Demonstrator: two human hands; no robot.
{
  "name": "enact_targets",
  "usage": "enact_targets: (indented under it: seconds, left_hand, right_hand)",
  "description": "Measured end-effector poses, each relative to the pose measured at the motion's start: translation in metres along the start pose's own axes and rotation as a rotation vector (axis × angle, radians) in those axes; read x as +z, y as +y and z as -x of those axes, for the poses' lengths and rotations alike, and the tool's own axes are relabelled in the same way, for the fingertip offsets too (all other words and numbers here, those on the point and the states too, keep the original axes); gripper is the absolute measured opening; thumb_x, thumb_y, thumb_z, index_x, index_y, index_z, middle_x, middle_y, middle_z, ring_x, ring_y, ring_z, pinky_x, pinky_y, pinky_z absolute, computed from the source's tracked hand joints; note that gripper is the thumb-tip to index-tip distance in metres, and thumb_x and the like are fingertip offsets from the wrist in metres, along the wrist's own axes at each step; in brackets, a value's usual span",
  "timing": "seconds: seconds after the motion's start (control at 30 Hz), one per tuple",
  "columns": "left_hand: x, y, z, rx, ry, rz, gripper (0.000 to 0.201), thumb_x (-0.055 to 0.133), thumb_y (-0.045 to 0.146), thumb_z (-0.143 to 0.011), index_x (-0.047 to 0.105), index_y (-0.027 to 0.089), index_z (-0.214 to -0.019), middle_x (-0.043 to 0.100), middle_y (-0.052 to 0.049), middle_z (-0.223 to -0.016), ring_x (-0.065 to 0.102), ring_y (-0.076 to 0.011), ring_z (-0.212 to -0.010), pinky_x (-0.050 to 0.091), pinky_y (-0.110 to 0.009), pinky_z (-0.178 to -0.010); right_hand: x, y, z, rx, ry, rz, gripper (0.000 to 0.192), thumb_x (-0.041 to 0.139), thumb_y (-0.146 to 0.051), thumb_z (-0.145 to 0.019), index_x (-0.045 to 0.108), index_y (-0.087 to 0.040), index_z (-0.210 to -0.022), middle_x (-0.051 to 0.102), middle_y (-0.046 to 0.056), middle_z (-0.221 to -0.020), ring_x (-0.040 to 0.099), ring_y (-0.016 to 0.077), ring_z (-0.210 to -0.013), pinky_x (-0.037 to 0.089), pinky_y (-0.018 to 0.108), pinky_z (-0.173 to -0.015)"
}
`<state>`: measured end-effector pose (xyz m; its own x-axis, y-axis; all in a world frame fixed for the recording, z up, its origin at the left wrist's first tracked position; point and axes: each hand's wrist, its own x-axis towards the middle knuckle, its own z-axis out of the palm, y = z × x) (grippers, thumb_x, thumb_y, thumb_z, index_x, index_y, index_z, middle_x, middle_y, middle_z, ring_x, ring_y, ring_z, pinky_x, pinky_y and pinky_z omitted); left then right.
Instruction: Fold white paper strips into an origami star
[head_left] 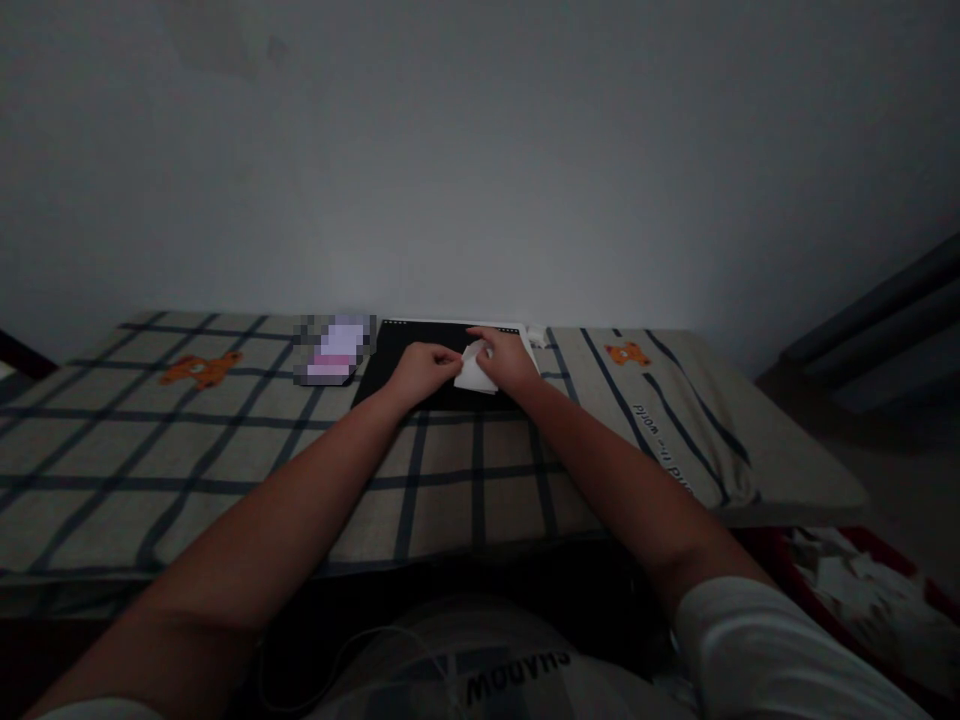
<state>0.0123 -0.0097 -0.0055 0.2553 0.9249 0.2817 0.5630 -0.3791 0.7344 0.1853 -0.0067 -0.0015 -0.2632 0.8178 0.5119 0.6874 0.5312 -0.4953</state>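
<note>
Both hands meet over a small white paper (475, 368) at the centre of the frame, on a black pad (390, 375) laid against the wall on a checked cloth (225, 450). The left hand (421, 368) is closed, its fingertips pinching the paper's left edge; the right hand (510, 360) curls over the top and right side, fingers together and pressing down. The grip from both sides, judging by the paper's angular outline, suggests it is being held flat on the firm dark pad for a fold or crease.

Light is poor. The right hand hides much of the paper, so its full shape and any folds cannot be made out. A blurred pale-and-pink object (334, 350) left of the pad is unreadable. White scraps in a red container (862, 580) at lower right are cut off by the frame edge. A thin cable (352, 650) crosses the lap at the bottom.
</note>
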Motion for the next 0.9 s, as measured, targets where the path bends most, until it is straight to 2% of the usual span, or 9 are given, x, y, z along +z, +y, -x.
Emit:
enact_targets:
  seconds: [0.13, 0.23, 0.3, 0.43, 0.63, 0.77, 0.9]
  left_hand:
    - [-0.0023, -0.0043, -0.0023, -0.070, 0.135, 0.055, 0.023, 0.061, 0.031, -0.067, 0.072, 0.016, -0.080, 0.070, -0.005, -0.073, 0.061, -0.0175, -0.066, 0.045, -0.027, -0.062]
    - [-0.0044, -0.0084, -0.0049, -0.135, 0.242, 0.099, 0.022, 0.061, 0.030, -0.066, 0.072, 0.016, -0.078, 0.070, -0.005, -0.072, 0.061, -0.0174, -0.064, 0.045, -0.026, -0.060]
    - [-0.0053, -0.0101, -0.0061, -0.179, 0.284, 0.141, 0.023, 0.061, 0.031, -0.066, 0.072, 0.015, -0.079, 0.069, -0.005, -0.071, 0.061, -0.0171, -0.062, 0.045, -0.025, -0.058]
    - [-0.0050, -0.0105, -0.0069, -0.214, 0.299, 0.233, 0.025, 0.063, 0.032, -0.066, 0.071, 0.013, -0.080, 0.068, -0.006, -0.068, 0.061, -0.0165, -0.060, 0.046, -0.025, -0.056]
    - [-0.0008, -0.0101, -0.0072, -0.216, 0.287, 0.341, 0.027, 0.064, 0.034, -0.066, 0.070, 0.012, -0.080, 0.069, -0.007, -0.072, 0.062, -0.0159, -0.061, 0.049, -0.025, -0.058]
    - [0.0000, -0.0093, -0.0067, -0.214, 0.271, 0.334, 0.025, 0.063, 0.034, -0.067, 0.069, 0.012, -0.077, 0.068, -0.007, -0.071, 0.063, -0.0167, -0.062, 0.050, -0.026, -0.060]
    - [0.0003, -0.0057, -0.0055, -0.255, 0.239, 0.414, 0.016, 0.065, 0.027, -0.064, 0.068, 0.012, -0.072, 0.066, -0.005, -0.065, 0.062, -0.0144, -0.060, 0.051, -0.025, -0.061]
  right_hand:
    - [-0.0026, 0.0022, 0.0000, -0.028, 0.107, -0.032, 0.038, 0.050, -0.014, -0.078, 0.057, -0.016, -0.115, 0.060, 0.010, -0.115, 0.053, 0.0188, -0.107, 0.038, 0.034, -0.097]
    - [-0.0046, 0.0020, -0.0005, 0.004, 0.189, -0.055, 0.027, 0.052, -0.023, -0.080, 0.060, -0.017, -0.105, 0.061, 0.009, -0.101, 0.056, 0.0176, -0.092, 0.043, 0.032, -0.086]
    - [-0.0049, 0.0015, -0.0007, 0.051, 0.200, -0.076, 0.023, 0.054, -0.030, -0.080, 0.061, -0.016, -0.097, 0.062, 0.007, -0.089, 0.056, 0.0155, -0.079, 0.044, 0.030, -0.077]
    - [-0.0041, -0.0009, -0.0006, 0.147, 0.134, -0.167, 0.025, 0.057, -0.040, -0.077, 0.060, -0.015, -0.083, 0.060, 0.003, -0.072, 0.053, 0.0125, -0.064, 0.042, 0.026, -0.064]
    - [-0.0035, -0.0019, -0.0015, 0.207, 0.116, -0.193, 0.016, 0.065, -0.030, -0.072, 0.061, -0.014, -0.071, 0.061, 0.002, -0.067, 0.051, 0.0115, -0.061, 0.040, 0.025, -0.062]
    - [-0.0031, 0.0015, -0.0023, 0.167, 0.112, -0.172, 0.014, 0.063, -0.030, -0.075, 0.063, -0.016, -0.071, 0.063, 0.003, -0.070, 0.053, 0.0126, -0.064, 0.040, 0.026, -0.064]
    - [-0.0051, 0.0034, -0.0030, 0.035, 0.133, -0.073, 0.012, 0.060, -0.027, -0.078, 0.066, -0.017, -0.074, 0.064, 0.005, -0.078, 0.055, 0.0151, -0.076, 0.041, 0.028, -0.073]
